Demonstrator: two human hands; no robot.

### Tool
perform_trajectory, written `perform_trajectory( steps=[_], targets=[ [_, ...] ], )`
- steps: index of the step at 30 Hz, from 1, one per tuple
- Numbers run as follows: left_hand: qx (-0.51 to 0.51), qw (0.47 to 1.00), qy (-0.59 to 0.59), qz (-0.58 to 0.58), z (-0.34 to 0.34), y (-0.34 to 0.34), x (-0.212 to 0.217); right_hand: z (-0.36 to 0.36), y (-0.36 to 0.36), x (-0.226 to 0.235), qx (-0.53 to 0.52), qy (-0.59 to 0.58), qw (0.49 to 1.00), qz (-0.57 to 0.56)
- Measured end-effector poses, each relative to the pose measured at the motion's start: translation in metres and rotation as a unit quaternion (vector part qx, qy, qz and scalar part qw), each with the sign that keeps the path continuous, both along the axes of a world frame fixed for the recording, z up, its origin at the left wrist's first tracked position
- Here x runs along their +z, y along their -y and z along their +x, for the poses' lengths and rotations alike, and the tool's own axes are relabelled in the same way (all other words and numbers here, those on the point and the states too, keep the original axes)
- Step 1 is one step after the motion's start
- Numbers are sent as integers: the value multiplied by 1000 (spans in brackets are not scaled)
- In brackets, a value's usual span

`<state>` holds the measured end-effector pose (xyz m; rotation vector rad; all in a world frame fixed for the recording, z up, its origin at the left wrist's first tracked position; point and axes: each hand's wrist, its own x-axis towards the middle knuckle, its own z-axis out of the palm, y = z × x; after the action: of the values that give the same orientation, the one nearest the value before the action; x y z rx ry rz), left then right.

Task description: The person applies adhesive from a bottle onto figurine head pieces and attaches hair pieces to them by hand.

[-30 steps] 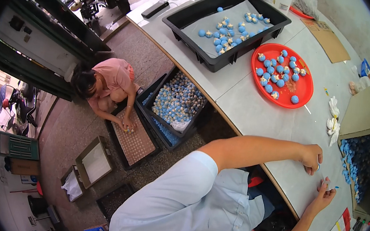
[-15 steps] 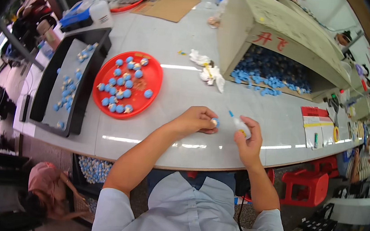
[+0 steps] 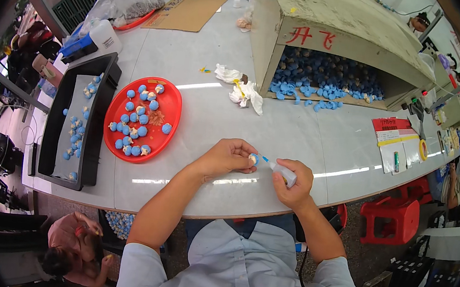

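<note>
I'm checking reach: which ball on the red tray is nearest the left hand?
The lone blue ball at right on the red tray; the others there lie farther left, farther from the left hand.

Over the smooth pale-grey table (image 3: pixel 205 113), your left hand (image 3: pixel 230 157) holds a small blue-and-white ball (image 3: pixel 253 159) just left of the whitish plastic squeeze bottle (image 3: pixel 287 176) in your right hand (image 3: pixel 295 185). To your left lies a round red plastic plate (image 3: pixel 174 104) bearing blue balls (image 3: pixel 133 117); farther left, a rectangular black plastic tray (image 3: pixel 97 124). Ahead lie crumpled white tissues (image 3: pixel 249 96), left of an open-fronted beige box (image 3: pixel 352 47).
</note>
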<state>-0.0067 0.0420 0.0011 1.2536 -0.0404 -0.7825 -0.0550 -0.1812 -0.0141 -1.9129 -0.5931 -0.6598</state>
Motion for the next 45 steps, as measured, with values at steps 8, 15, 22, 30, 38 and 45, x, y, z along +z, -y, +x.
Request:
perform_trajectory(
  steps=[8,15,22,30,38,45],
  targets=[
    [-32,999,9,7,1,-1,1,4,-1,7,33,18,999,-16],
    [-35,999,19,13,0,0,3,6,-4,9,42,18,999,-27],
    [-20,999,14,30,0,1,5,5,-8,11,21,47,997,-56],
    [10,1000,-12,25,0,3,4,1,-10,19,8,101,988,-120],
    [17,1000,-14,22,1,4,5,1,-9,14,8,107,987,-121],
    [19,999,-10,24,0,3,5,1,-11,14,6,113,987,-112]
  ],
)
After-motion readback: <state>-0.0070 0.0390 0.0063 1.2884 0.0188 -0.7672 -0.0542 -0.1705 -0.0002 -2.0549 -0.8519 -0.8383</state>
